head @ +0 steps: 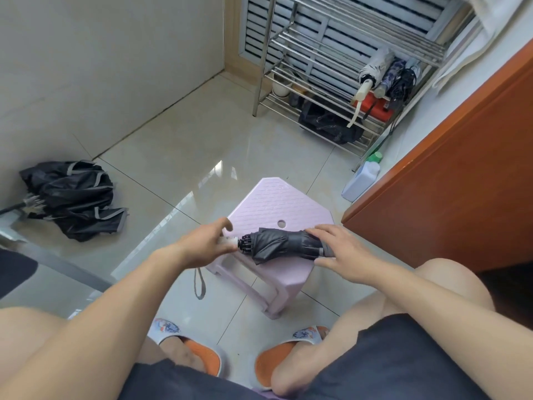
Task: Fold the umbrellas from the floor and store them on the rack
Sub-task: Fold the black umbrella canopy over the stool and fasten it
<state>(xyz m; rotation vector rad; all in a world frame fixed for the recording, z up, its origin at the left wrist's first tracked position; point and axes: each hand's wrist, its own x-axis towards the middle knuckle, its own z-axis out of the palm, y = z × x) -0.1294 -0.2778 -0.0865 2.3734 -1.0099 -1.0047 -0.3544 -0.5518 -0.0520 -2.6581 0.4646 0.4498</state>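
Pink plastic stool [291, 206], glossy tiled floor [184, 151], steel rack [331, 67]

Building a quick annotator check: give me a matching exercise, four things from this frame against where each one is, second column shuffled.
Things:
1. dark umbrella
2. crumpled black umbrella
3. white bottle
4. pale-handled umbrella

Places:
A. on the floor by the left wall
B. on the metal rack
C. on the pink stool, between both hands
D. on the floor beside the orange cabinet

Pairs: 1-C, 2-A, 3-D, 4-B
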